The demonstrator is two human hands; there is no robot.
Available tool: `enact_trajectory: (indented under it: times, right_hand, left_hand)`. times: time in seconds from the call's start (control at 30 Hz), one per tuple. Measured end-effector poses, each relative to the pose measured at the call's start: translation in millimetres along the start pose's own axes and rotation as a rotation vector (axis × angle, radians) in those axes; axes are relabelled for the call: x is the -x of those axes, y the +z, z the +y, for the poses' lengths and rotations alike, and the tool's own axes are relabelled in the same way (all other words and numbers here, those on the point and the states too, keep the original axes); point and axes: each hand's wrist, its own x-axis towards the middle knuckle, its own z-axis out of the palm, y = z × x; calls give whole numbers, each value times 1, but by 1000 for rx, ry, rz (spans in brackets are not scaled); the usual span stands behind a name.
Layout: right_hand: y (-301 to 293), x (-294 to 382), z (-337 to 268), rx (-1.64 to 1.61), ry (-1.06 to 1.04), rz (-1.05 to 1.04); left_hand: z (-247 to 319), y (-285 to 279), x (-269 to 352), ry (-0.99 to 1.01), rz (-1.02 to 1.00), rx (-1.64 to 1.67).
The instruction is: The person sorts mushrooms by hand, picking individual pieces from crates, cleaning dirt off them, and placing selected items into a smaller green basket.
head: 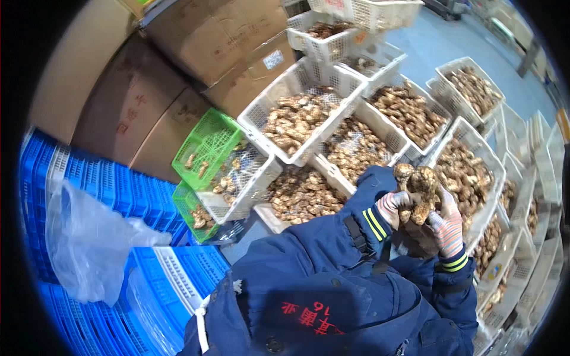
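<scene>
In striped knit gloves, my left hand [392, 208] and my right hand [447, 228] are close together in front of my chest. Between them they hold a small bunch of thick-stemmed brown mushrooms [423, 182] with rounded caps. The left fingers close round the lower stems, while the right fingers and thumb press from the other side. How many mushrooms are in the grip is partly hidden by the gloves. Just beyond my hands stands a white plastic crate [498, 173] filled with similar mushrooms [465, 169].
More white mesh crates of mushrooms [303, 120] spread ahead and to the right. Small green baskets [209, 149] stand at the left by cardboard boxes [133, 102]. Stacked blue crates [147, 200], with a clear plastic bag [89, 249] on them, line my left side.
</scene>
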Motion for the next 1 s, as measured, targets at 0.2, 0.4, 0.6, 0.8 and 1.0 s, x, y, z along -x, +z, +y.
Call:
enact_trajectory:
  times: [0.2, 0.4, 0.6, 0.8, 1.0]
  right_hand:
    - [39, -20, -57, 193, -184, -44]
    - [67, -20, -53, -428, 102, -165]
    - [74, -29, -72, -285, 185, -288]
    - [107, -39, -73, 369, -112, -280]
    - [55, -49, -62, 422, -143, -179]
  left_hand:
    - [46, 5, 19, -96, 164, 411]
    - [52, -8, 29, 343, 278, -77]
    - [82, 23, 45, 263, 558, -412]
    - [102, -6, 79, 174, 432, -886]
    - [110, 3, 24, 88, 534, 223]
